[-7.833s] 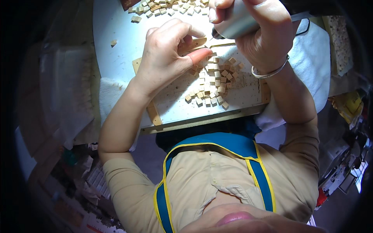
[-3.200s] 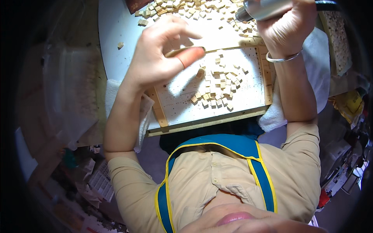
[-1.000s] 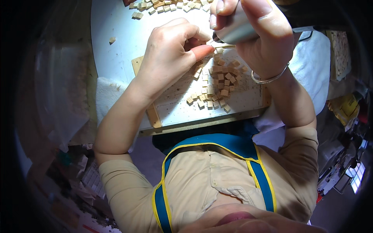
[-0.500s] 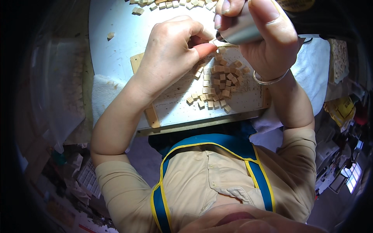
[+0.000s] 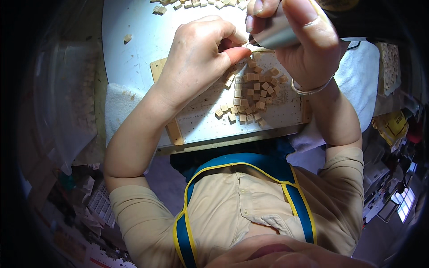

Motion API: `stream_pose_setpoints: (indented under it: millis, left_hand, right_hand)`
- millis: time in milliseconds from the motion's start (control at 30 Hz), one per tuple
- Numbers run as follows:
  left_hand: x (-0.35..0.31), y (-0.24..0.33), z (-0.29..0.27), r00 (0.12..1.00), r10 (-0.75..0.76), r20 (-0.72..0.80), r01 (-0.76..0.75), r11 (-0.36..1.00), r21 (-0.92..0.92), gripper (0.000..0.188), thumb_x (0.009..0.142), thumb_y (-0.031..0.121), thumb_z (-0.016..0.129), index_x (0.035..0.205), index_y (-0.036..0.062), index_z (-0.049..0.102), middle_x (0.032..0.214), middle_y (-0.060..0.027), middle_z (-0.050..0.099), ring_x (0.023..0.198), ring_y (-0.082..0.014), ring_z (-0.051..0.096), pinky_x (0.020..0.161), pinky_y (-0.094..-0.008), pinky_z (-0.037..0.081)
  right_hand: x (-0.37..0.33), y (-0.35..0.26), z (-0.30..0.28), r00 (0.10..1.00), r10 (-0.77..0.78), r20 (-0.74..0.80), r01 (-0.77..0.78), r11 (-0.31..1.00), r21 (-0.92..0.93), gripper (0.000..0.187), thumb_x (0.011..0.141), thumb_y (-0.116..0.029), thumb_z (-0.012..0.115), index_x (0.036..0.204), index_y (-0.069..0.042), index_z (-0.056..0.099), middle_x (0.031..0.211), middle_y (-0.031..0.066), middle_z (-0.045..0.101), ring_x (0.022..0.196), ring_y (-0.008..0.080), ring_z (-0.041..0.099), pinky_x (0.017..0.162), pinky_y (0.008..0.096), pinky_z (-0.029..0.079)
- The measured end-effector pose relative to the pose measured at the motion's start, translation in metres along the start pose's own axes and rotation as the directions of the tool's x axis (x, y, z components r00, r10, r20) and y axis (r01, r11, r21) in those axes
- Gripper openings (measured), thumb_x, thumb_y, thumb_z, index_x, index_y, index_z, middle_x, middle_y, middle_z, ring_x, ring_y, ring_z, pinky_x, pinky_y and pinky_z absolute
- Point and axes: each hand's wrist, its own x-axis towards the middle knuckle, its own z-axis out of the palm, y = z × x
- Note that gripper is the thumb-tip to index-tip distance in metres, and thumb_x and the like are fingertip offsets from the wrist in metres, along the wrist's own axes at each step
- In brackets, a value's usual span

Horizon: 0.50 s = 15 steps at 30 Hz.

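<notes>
My left hand (image 5: pixel 199 53) pinches a small wooden cube (image 5: pixel 247 44) between thumb and forefinger, with most of the cube hidden by the fingers. Wrapped round a silver cylindrical handpiece (image 5: pixel 279 35) is my right hand (image 5: pixel 313 49); the tool's dark narrow tip points at the cube and lies close to it. Whether the tip touches the cube, I cannot tell. Below both hands, a loose pile of wooden cubes (image 5: pixel 256 87) is spread over a white board (image 5: pixel 201 123) with wooden end strips.
More cubes (image 5: pixel 192 4) lie in a row at the far edge of the white table (image 5: pixel 129 62). One single cube (image 5: pixel 128 38) sits apart on the left. White towels (image 5: pixel 120 109) flank the board, and a cube-filled tray (image 5: pixel 389 67) stands at right.
Both hands stay nearly in place, shifting only slightly. The cube and the handpiece are still held, with the tip near the left fingertips.
</notes>
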Motion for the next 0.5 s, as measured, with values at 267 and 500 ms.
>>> stream_pose_setpoints:
  millis: [267,500]
  left_hand:
    - [-0.001,-0.002,-0.002,0.998,0.055,-0.014,-0.054,0.997,0.062,0.014,0.081,0.011,0.084,0.083,0.0008,0.074,0.076,-0.0118,0.070,0.065,-0.0209,0.068,0.061,-0.0334,0.054]
    - [-0.001,0.001,0.000,1.000,0.012,-0.001,-0.012,1.000,-0.006,0.014,0.081,0.012,0.083,0.083,0.0021,0.073,0.073,-0.0105,0.069,0.064,-0.0222,0.067,0.061,-0.0338,0.053]
  right_hand:
    - [0.008,-0.007,-0.002,0.968,-0.157,0.197,0.208,0.940,-0.272,0.042,0.090,0.009,0.065,0.129,0.006,0.049,0.094,0.0094,0.065,0.082,0.0154,0.069,0.068,0.0308,0.058]
    - [-0.002,0.016,-0.009,0.959,-0.275,0.062,0.277,0.960,-0.029,0.035,0.093,-0.002,0.063,0.126,0.005,0.051,0.092,0.0119,0.065,0.083,0.0206,0.069,0.067,0.0310,0.058]
